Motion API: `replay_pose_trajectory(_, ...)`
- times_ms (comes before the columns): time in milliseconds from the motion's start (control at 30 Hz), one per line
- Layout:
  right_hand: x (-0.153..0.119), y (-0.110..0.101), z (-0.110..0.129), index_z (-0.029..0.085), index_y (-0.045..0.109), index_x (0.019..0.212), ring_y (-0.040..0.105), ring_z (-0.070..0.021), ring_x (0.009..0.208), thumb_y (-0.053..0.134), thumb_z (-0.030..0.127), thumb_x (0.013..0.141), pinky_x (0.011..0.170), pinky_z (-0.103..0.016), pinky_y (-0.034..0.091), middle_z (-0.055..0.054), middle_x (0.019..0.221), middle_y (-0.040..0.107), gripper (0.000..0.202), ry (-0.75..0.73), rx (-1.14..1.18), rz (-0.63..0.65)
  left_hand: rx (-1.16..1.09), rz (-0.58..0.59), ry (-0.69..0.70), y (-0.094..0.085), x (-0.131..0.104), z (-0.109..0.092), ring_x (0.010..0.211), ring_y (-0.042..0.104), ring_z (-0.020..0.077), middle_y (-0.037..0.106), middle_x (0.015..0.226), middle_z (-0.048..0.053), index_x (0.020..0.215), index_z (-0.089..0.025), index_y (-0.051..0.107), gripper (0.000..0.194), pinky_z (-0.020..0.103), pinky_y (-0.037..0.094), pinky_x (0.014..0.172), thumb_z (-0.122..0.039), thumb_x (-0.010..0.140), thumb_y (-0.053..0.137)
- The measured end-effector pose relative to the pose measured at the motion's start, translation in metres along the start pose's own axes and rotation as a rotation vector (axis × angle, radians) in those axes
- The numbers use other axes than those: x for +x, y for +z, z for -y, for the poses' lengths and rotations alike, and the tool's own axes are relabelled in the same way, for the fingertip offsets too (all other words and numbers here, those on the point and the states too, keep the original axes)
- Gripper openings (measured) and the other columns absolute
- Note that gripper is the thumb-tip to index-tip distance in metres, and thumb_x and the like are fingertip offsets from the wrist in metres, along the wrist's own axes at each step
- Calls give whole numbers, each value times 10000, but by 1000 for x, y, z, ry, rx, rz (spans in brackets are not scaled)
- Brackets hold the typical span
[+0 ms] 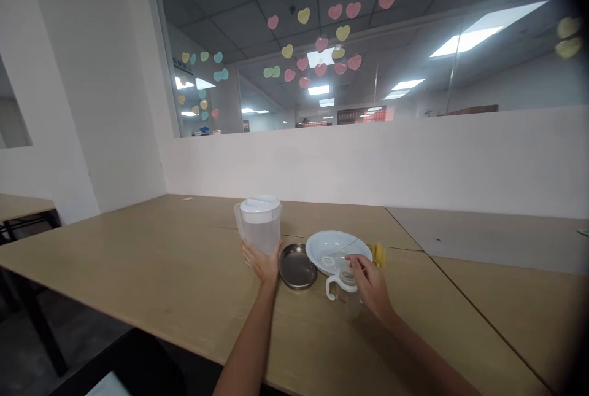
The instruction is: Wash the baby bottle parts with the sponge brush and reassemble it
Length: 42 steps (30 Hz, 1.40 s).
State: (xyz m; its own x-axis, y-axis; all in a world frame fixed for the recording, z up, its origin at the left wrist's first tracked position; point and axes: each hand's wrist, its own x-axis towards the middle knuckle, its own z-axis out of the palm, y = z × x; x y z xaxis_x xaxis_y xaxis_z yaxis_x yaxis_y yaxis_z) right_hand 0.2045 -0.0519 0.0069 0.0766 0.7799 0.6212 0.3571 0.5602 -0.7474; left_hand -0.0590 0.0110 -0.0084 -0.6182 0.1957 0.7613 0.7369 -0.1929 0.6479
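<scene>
My left hand [262, 261] is closed round the lower part of a translucent plastic pitcher [262, 233] with a white lid and a side handle. The pitcher stands upright on the table. Over the rim of a small clear jar [350, 305] with a white collar and curved white handle is my right hand [370, 282], thumb and fingers pinched together. What they pinch is too small and blurred to make out. Just behind the jar lies a pale blue oval dish [317, 242], holding a clear and white piece. Between the hands sits a round metal dish [298, 268].
A yellow object [378, 255] pokes out at the right of the blue dish. The wooden table [151, 267] reaches a white wall below a window with heart-shaped notes. Seams cross the tabletop at right. A small pale item [187, 199] lies far left.
</scene>
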Motion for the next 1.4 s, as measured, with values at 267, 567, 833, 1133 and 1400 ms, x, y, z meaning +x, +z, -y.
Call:
replay_pose_trajectory(267,-5,7,-6,211,609,820,573,-216,812,334,413,892,734,-341,445,-64,838,624,349,-94,-88,-65,-4,25,114,2,12,3,1241,346,428,318,1420,133,1414,-260,30,1006,554,388,955,-571,661,620)
replay_pose_trajectory(567,-7,8,-5,210,579,791,555,-215,791,297,408,911,736,-358,428,-67,800,603,365,-75,-73,-59,-9,94,351,-10,17,-20,1282,295,403,279,1447,131,1403,-242,116,900,584,236,1059,-483,708,636)
replay_pose_trajectory(833,-8,7,-9,205,564,786,544,-193,777,289,376,924,729,-328,419,-47,787,589,352,-99,-96,-53,52,296,654,-11,13,-35,1338,257,312,442,1361,126,1274,-186,441,531,538,155,1095,-425,806,516)
replay_pose_trajectory(1133,-7,7,-13,179,567,810,528,-166,791,297,346,934,727,-290,399,-39,799,585,340,-159,-104,-53,79,282,843,-9,14,-33,1345,249,290,445,1358,127,1279,-163,468,516,503,143,1107,-361,806,530)
replay_pose_trajectory(1400,-6,7,-15,178,572,810,534,-165,788,300,339,934,722,-282,399,-40,795,588,340,-188,-102,-55,-44,210,832,-7,16,-36,1305,314,339,403,1354,235,1387,-81,228,884,519,244,1068,-527,724,605)
